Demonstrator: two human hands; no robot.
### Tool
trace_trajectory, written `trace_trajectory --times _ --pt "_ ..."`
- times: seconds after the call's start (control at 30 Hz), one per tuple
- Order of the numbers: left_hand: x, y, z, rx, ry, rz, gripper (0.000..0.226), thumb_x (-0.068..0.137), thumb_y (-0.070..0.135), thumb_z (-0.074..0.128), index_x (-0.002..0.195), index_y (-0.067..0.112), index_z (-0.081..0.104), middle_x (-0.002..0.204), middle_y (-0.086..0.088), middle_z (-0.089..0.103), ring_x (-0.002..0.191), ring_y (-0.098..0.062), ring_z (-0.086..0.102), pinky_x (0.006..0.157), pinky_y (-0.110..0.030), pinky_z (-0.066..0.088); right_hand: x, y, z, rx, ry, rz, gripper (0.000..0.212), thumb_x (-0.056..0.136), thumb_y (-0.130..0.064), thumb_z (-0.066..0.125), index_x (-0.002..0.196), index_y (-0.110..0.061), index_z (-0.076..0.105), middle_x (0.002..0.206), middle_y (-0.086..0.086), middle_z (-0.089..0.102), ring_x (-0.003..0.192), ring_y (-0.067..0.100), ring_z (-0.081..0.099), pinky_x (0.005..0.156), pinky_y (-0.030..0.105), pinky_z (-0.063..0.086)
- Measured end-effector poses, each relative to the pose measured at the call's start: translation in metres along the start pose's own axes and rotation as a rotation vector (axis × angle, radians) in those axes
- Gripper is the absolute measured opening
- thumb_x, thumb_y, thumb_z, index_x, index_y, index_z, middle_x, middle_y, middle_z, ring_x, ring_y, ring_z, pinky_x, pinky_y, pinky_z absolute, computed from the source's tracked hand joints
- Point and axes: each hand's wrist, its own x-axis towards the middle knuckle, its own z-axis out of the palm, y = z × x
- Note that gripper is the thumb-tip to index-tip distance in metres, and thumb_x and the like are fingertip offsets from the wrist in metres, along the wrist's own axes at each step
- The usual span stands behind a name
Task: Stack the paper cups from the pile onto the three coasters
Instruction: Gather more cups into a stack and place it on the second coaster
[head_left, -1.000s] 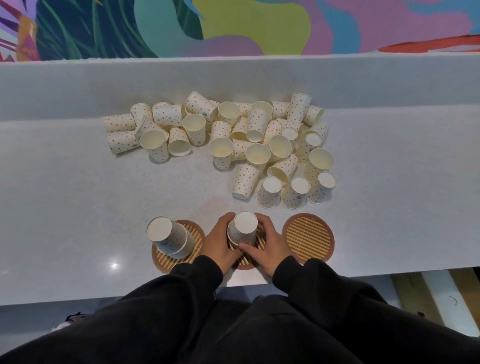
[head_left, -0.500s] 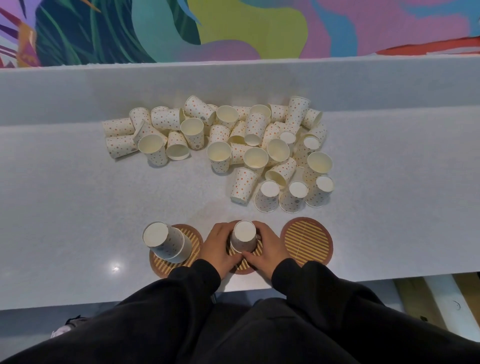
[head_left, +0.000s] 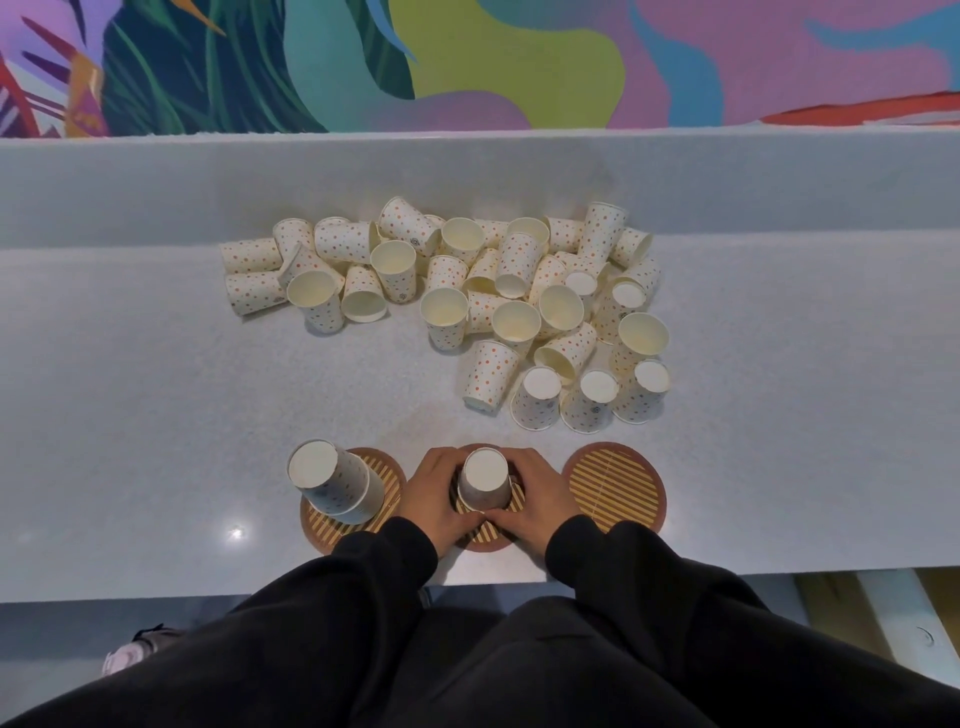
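**Countertop check: both hands on centre cup**

Pale grey speckled countertop (head_left: 156, 415), with a loose pile of dotted white paper cups (head_left: 467, 301) at 12 o'clock. The left hand (head_left: 439, 493) and right hand (head_left: 540, 493) both curl around the upturned paper cup (head_left: 485, 480) on the middle round bamboo coaster (head_left: 488, 540) at 6. The left coaster (head_left: 322, 530) at 8 carries an upturned cup stack (head_left: 332, 480). The right coaster (head_left: 615, 486) sits at 4, just beside the right hand.

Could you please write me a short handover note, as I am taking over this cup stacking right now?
Hands: the left hand and right hand both grip the upside-down middle cup on the middle coaster.
On the left coaster stands an upside-down cup stack; the count is unclear.
The right coaster is bare.
The pile of dotted paper cups lies farther back on the counter.
Done: two coasters started.
Left: start the right coaster, then move the pile over.
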Motion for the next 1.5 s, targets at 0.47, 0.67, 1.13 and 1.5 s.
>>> trace_trajectory --times 0.47,0.67,1.13,1.5 --pt "-0.033 0.122 -0.156 -0.072 0.161 0.288 0.054 0.083 0.022 0.069 0.136 0.029 0.06 0.119 0.012 0.07 0.111 -0.003 0.065 0.097 -0.025 0.053 0.007 -0.083 -0.096 0.098 0.054 -0.136 0.036 0.093 -0.008 0.069 0.126 -0.024 0.066 0.117 -0.009 0.071 0.106 0.002 0.066 0.096 0.02 0.055" --pt "0.023 0.118 -0.252 -0.284 0.236 0.258 0.033 0.084 0.012 0.082 0.113 0.025 0.073 0.102 0.003 0.076 0.102 -0.017 0.072 0.09 -0.035 0.057 0.077 -0.15 -0.104 0.317 0.078 -0.193 0.018 0.089 -0.012 0.077 0.103 -0.023 0.074 0.1 0.0 0.076 0.094 0.016 0.071 0.086 0.029 0.059" --pt "0.189 -0.072 -0.278 0.615 0.01 0.106 0.078 0.075 0.01 0.079 0.146 0.022 0.049 0.151 -0.008 0.045 0.131 -0.034 0.05 0.105 -0.047 0.047 0.257 -0.211 0.008 0.532 -0.049 0.407 0.044 0.096 -0.022 0.073 0.134 -0.006 0.056 0.108 0.004 0.061 0.107 0.028 0.056 0.087 0.035 0.055" --pt "0.21 -0.102 -0.252 0.873 -0.076 0.255 0.071 0.08 0.004 0.069 0.143 0.026 0.047 0.144 -0.008 0.047 0.128 -0.032 0.046 0.102 -0.041 0.047 0.309 -0.205 0.062 0.383 0.134 0.528 0.071 0.093 -0.043 0.07 0.151 -0.01 0.045 0.146 0.014 0.056 0.133 0.035 0.053 0.111 0.041 0.043"
